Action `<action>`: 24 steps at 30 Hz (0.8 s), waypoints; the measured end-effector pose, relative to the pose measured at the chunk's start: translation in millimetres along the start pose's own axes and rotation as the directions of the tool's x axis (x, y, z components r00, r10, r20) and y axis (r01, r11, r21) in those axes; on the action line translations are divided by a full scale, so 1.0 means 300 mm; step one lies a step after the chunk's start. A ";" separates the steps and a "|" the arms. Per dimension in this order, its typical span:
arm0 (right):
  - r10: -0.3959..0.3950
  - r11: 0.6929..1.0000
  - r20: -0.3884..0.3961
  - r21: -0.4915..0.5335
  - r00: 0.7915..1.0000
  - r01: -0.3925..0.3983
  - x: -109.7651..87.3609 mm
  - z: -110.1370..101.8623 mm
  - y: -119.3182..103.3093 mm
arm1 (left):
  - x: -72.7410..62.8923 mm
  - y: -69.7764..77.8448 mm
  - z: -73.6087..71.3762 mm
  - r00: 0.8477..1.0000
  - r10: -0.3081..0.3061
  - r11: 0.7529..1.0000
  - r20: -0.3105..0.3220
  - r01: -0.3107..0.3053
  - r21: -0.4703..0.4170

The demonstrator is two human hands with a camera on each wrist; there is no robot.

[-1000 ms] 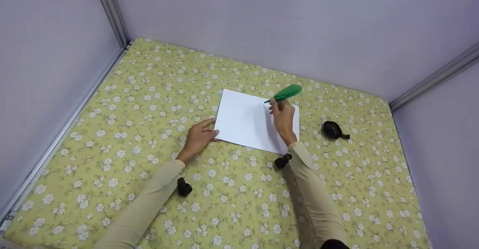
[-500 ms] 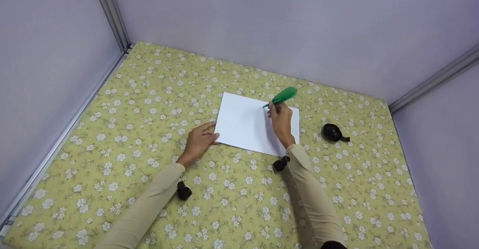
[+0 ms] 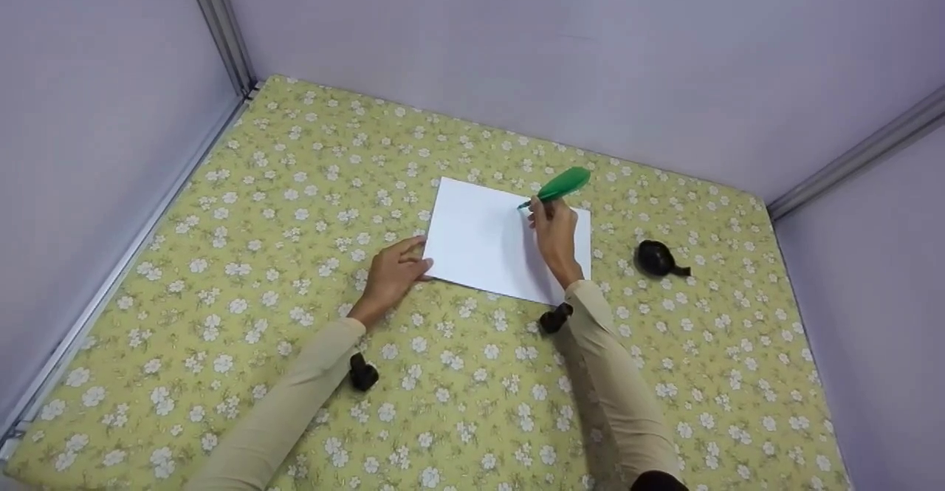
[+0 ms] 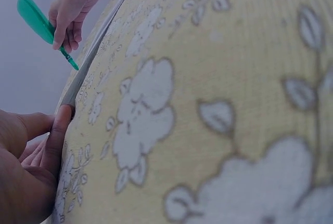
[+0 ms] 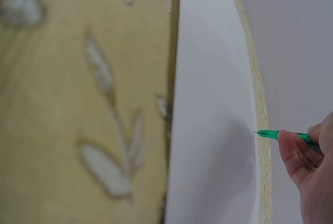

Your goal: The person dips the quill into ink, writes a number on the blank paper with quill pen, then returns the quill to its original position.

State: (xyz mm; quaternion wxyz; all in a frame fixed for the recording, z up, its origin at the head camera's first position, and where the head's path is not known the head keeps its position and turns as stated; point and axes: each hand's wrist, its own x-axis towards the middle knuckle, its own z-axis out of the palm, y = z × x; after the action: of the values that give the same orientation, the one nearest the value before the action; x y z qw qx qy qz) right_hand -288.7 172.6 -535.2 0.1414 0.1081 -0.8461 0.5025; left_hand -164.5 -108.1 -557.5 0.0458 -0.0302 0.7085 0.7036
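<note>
A white sheet of paper [image 3: 472,229] lies on the flowered cloth, in the middle of the head view. My left hand [image 3: 391,273] holds its near left corner, thumb on top and a finger at the underside in the left wrist view. My right hand [image 3: 556,234] pinches a green feather pen [image 3: 565,182] over the sheet's far right part. The feather slants up to the right, while the pen's tip [image 5: 258,132] points left near the far edge. Whether the tip touches the paper, I cannot tell.
Right of the sheet lies a black rounded object [image 3: 655,258] with a short tail. Yellow flowered cloth [image 3: 295,181] covers the table. Pale walls [image 3: 517,48] stand behind and at both sides. A black wrist camera [image 3: 362,373] hangs by each sleeve.
The pen and right hand have shifted slightly left and nearer over the sheet. The left hand has stayed at the corner. The head view has tilted a little and back.
</note>
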 end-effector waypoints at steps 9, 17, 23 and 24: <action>-0.019 1.000 -0.005 -0.003 1.000 0.019 0.000 0.003 0.002 | 0.000 0.005 0.005 1.000 -0.001 1.000 -0.010 0.001 -0.024; -0.005 1.000 -0.011 0.004 1.000 0.005 -0.005 0.008 -0.006 | -0.001 0.004 0.007 1.000 0.007 1.000 -0.022 -0.007 0.004; 0.008 1.000 0.004 0.007 1.000 -0.008 -0.009 0.008 -0.013 | 0.001 0.000 0.006 1.000 0.014 1.000 -0.018 -0.014 0.013; 0.009 1.000 0.006 0.005 1.000 -0.010 -0.009 0.008 -0.014 | 0.002 0.000 0.006 1.000 0.016 1.000 -0.018 -0.016 0.014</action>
State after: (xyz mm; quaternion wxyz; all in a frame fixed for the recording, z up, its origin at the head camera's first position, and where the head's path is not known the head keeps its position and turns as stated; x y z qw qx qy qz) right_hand -285.1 168.7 -533.9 0.1363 0.1059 -0.8457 0.5049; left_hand -165.0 -106.2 -557.7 0.0339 -0.0308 0.7138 0.6989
